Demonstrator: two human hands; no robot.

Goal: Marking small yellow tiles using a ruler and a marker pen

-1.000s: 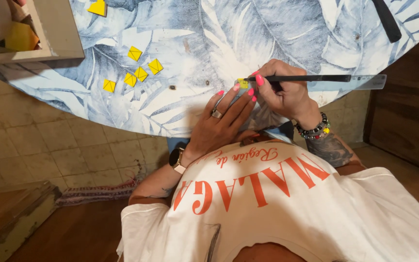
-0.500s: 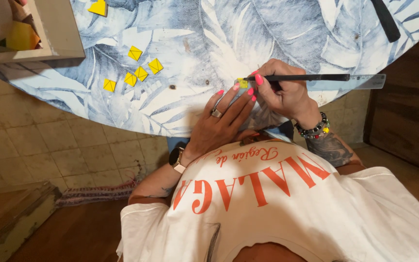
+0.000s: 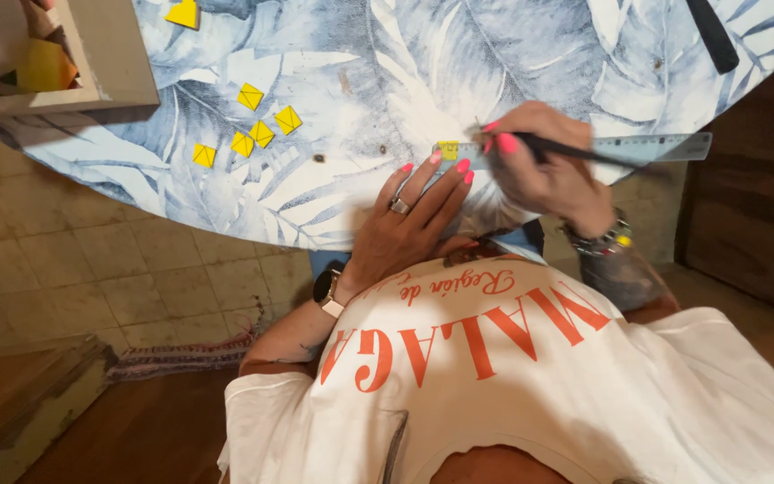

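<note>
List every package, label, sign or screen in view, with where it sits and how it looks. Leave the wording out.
Smartwatch: on the left wrist, at the table's edge; rounded pale case, dark screen, light strap.
Shirt print: large orange-red letters across the white T-shirt, a thinner script line above them.
Ruler: clear strip with fine printed marks, under the right hand.
No packages or signs show.

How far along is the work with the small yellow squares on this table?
Done: five small yellow squares, each marked with crossed lines, lie clustered on the table. In hand: the left hand presses a clear ruler over another yellow piece, while the right hand holds a black tool along its edge. Left: that piece is unfinished; how many more follow cannot be told.
</note>
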